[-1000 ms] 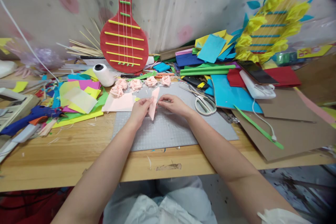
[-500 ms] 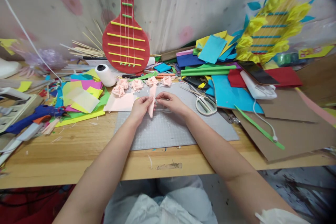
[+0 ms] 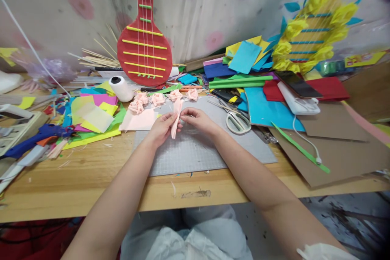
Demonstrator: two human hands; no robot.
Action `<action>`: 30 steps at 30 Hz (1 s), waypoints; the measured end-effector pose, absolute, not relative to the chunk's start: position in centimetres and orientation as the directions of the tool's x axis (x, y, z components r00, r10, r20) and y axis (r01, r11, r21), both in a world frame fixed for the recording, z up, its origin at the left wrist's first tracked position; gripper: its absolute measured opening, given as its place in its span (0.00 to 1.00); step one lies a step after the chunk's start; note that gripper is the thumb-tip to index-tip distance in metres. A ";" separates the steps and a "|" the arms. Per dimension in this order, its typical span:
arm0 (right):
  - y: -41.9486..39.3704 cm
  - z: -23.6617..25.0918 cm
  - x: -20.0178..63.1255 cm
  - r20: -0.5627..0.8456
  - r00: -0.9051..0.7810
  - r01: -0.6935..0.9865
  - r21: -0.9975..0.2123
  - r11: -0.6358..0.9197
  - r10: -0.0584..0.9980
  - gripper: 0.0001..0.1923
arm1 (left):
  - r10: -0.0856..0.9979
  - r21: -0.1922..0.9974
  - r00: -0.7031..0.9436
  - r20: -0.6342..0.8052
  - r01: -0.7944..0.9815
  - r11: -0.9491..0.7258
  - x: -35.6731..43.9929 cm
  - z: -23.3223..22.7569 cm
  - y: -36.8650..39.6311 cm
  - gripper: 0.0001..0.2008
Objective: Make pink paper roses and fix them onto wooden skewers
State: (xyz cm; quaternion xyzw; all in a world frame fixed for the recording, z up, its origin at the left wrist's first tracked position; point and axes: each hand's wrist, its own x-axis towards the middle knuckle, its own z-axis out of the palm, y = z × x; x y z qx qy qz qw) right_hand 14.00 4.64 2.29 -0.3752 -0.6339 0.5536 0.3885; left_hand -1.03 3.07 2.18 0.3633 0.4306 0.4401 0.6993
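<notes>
Head view: both hands pinch a pleated pink paper strip [image 3: 176, 118].

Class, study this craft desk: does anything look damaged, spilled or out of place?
Yes. The wooden table has a chipped, scuffed patch on its front edge, below the grey cutting mat. Paper scraps lie strewn in loose heaps at the left. Both hands hold a pink paper strip tidily.
</notes>
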 end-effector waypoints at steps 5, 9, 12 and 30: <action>4.3 2.3 13.6 0.099 -0.392 0.040 -0.991 0.124 0.915 0.10 | 0.930 0.900 0.286 -0.229 -0.301 0.314 -0.7 2.0 2.9 0.16; 4.6 2.0 13.4 0.141 -0.343 0.097 -0.978 0.184 0.929 0.09 | 0.974 0.947 0.148 -0.174 -0.246 0.206 -0.5 1.3 3.2 0.16; 4.8 1.7 13.1 0.208 -0.254 0.232 -0.935 0.268 0.944 0.07 | 0.999 0.999 -0.054 0.001 -0.035 -0.002 -0.4 0.8 3.6 0.11; 4.5 2.5 14.0 0.175 -0.268 0.419 -0.864 0.278 0.947 0.11 | 0.955 0.860 -0.141 0.260 0.485 -0.162 -0.8 0.5 3.2 0.16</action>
